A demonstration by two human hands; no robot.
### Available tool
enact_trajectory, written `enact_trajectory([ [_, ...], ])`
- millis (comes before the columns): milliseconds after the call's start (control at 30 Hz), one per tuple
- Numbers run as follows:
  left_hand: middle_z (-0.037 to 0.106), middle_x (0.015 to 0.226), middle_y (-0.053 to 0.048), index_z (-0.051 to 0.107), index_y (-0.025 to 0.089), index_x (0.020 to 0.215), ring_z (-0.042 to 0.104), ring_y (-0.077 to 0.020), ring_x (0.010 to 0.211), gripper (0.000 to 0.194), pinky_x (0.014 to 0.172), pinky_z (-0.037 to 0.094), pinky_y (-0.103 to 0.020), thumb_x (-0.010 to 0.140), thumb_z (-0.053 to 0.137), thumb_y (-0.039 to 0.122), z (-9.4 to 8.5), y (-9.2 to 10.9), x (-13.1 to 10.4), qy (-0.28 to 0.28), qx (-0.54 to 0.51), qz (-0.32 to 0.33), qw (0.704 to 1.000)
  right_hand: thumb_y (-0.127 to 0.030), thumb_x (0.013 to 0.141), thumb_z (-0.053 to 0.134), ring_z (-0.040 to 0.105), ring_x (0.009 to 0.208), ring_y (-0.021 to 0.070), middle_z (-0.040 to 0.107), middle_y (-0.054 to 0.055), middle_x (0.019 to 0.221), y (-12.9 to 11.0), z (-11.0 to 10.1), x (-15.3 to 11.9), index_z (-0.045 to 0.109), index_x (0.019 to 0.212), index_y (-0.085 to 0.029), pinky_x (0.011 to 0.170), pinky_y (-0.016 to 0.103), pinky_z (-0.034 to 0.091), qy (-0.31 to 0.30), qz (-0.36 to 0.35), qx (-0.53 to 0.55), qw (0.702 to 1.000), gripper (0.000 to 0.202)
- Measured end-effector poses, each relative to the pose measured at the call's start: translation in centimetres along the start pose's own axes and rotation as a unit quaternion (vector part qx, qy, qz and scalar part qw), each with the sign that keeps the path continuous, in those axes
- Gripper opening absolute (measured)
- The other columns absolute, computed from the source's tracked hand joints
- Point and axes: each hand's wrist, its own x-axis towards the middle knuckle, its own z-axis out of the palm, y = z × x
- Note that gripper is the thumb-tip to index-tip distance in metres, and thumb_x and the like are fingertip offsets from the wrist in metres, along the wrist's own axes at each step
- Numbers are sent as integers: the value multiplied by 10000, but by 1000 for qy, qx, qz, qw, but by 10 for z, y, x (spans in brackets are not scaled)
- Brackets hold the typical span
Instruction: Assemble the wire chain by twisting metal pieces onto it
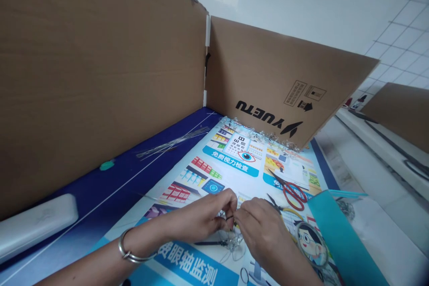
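Observation:
My left hand (214, 214), with a silver bangle on the wrist, is closed in a pinch with thumb and forefinger. Touching it at the fingertips is my right hand (263, 225), also closed. Between them they grip thin wire; its exact shape is mostly hidden by the fingers, and a small dark bit shows at the left fingertips. Just below, a loose tangle of silvery wire (234, 245) lies over the printed sheet. Beyond my right hand are pliers with yellow handles (284, 209) and red-handled scissors (295, 194), their blades apart.
Cardboard panels (100, 62) stand at the left and back. Straight wires (172, 142) and a green lump (107, 165) lie on the blue surface, near a white case (40, 223). Twisted wire pieces (264, 136) line the back. A clear round object (311, 245) and teal-edged pouch (345, 232) sit right.

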Motion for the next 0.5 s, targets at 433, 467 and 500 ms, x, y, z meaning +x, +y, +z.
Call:
enact_trajectory([
  [433,502,848,12,412,191,904,479,-125,788,263,696,404,-238,735,509,16,5,-6,2,11,-4,-9,1000,-84,774,468,425,651,165,507,42,668,3,9,6,514,667,-156,592,311,347,60,2,-20,998,137],
  [467,502,857,10,412,190,903,485,-127,803,259,710,407,-243,737,511,17,5,-5,2,18,-13,-8,1000,-76,763,469,428,649,164,506,42,663,3,10,6,509,656,-157,590,309,347,70,10,-19,997,140],
  [500,504,863,9,412,189,902,491,-128,814,252,721,409,-248,744,511,21,5,-5,2,24,-23,-8,999,-68,753,470,431,646,162,504,41,658,3,10,5,503,646,-157,587,307,347,80,15,-17,997,143],
])
